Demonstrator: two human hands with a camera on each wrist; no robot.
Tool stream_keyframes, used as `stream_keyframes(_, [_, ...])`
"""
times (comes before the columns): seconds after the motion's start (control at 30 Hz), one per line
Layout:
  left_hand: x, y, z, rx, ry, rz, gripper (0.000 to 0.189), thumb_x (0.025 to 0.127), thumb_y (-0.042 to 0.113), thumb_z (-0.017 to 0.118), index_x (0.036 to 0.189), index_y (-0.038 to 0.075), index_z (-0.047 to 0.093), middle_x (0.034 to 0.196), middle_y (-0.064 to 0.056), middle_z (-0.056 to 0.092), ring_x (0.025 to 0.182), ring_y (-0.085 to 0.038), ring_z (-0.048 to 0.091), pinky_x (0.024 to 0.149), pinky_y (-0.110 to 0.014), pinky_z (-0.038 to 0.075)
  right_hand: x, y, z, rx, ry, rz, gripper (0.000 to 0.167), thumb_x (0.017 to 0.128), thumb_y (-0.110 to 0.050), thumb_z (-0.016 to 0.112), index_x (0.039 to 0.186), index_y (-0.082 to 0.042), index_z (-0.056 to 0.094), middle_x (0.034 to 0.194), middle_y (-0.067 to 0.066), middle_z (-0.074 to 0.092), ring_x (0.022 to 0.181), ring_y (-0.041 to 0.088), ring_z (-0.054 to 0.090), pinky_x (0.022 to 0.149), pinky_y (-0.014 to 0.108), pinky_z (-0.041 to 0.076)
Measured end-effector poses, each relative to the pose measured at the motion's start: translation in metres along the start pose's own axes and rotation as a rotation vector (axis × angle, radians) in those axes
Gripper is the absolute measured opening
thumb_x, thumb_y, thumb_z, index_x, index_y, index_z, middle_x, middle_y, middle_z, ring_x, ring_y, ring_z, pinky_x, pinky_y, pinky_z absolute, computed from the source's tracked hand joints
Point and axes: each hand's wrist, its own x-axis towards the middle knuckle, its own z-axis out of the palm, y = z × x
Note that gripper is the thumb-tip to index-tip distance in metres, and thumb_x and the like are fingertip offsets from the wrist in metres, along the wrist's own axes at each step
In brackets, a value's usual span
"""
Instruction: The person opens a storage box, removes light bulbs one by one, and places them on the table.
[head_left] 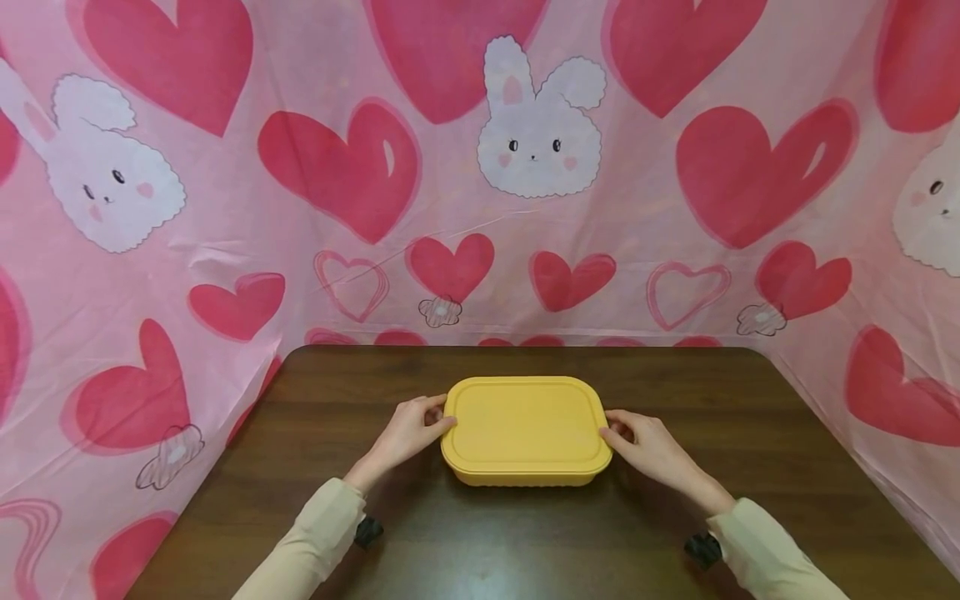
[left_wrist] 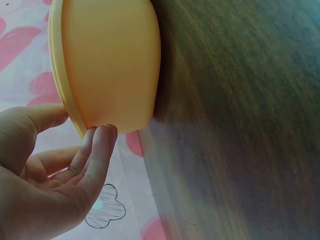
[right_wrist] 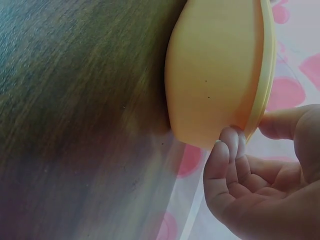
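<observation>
A yellow rectangular box with rounded corners and a flat lid (head_left: 527, 423) sits on the brown wooden table, lid on top. My left hand (head_left: 416, 429) grips its left end, thumb on the lid's edge and fingers curled under the rim. At the opposite end my right hand (head_left: 645, 443) pinches the rim the same way. In the left wrist view, the box's smooth side wall (left_wrist: 110, 65) shows beside the fingertips. The right wrist view shows the other end wall (right_wrist: 215, 75), with fingers bent up beneath the lid's lip. Whatever the box may contain is hidden.
The dark wooden table (head_left: 480, 542) extends around the box, its far edge behind it. A pink cloth (head_left: 450, 208) printed with hearts and rabbits hangs at the back and both sides. Black bands (head_left: 367, 531) show at both wrists, below beige sleeves.
</observation>
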Motion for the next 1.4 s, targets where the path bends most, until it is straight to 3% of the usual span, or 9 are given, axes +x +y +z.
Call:
stream_keyframes(0.63, [0.001, 0.001, -0.004, 0.009, -0.014, 0.006, 0.046, 0.089, 0.019, 0.073, 0.128, -0.005, 0.064, 0.079, -0.003, 0.061, 0.070, -0.010, 0.050, 0.057, -0.017, 0.040, 0.003, -0.009, -0.008, -0.006, 0.015, 0.003, 0.037, 0.096, -0.023, 0.064, 0.121, 0.005, 0.066, 0.079, -0.003, 0.063, 0.066, 0.002, 0.048, 0.058, 0.017, 0.043])
stream_keyframes(0.77, [0.001, 0.002, -0.009, 0.004, -0.012, -0.006, 0.047, 0.090, 0.020, 0.073, 0.129, -0.004, 0.063, 0.080, -0.003, 0.061, 0.070, -0.011, 0.050, 0.057, -0.017, 0.041, 0.003, -0.014, -0.011, 0.000, 0.008, 0.002, 0.039, 0.097, -0.025, 0.063, 0.123, 0.005, 0.065, 0.080, -0.003, 0.064, 0.067, 0.001, 0.048, 0.058, 0.018, 0.042])
stream_keyframes(1.0, [0.003, 0.003, -0.019, 0.010, 0.014, 0.035, 0.045, 0.089, 0.018, 0.073, 0.127, -0.006, 0.064, 0.081, -0.006, 0.063, 0.069, -0.010, 0.050, 0.057, -0.017, 0.041, 0.000, -0.021, -0.010, 0.017, 0.014, -0.023, 0.038, 0.097, -0.022, 0.064, 0.122, 0.006, 0.065, 0.080, -0.003, 0.065, 0.067, 0.000, 0.048, 0.057, 0.017, 0.042])
stream_keyframes(1.4, [-0.003, -0.010, -0.041, 0.026, 0.032, -0.001, 0.046, 0.089, 0.019, 0.073, 0.126, -0.007, 0.064, 0.082, -0.008, 0.067, 0.065, -0.010, 0.051, 0.054, -0.017, 0.041, 0.010, -0.042, 0.002, 0.054, -0.006, -0.056, 0.037, 0.095, -0.020, 0.065, 0.121, 0.006, 0.064, 0.075, -0.004, 0.060, 0.062, -0.001, 0.046, 0.052, 0.017, 0.041])
